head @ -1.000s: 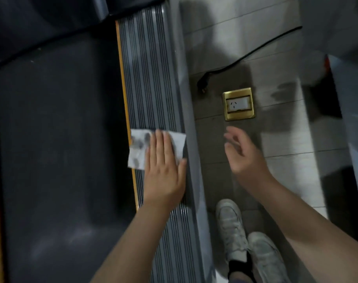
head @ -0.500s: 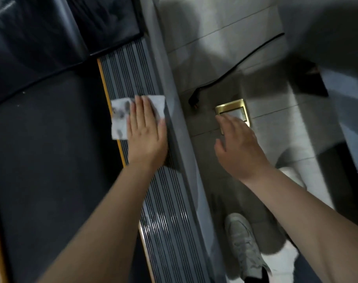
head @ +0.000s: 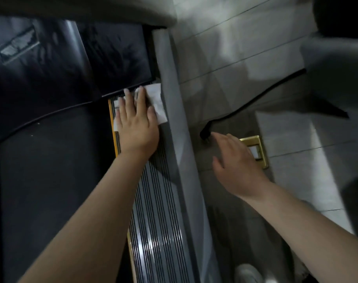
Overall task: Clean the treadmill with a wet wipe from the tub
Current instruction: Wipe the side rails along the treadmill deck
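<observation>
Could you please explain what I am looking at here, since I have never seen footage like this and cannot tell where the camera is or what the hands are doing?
The camera is worn on the person's head and looks down, so both bare arms reach into the picture from below. There is no robot. The dark area on the left is the treadmill belt, and the grey ribbed strip beside it is the treadmill's side rail. The left hand lies flat, fingers straight, and presses a white wet wipe onto the far end of that rail, next to the black motor cover. The right hand holds nothing; it hangs open over the tiled floor, above a brass floor socket. A black power cable lies on the floor with its plug near the socket. One pale shoe shows at the bottom.
</observation>
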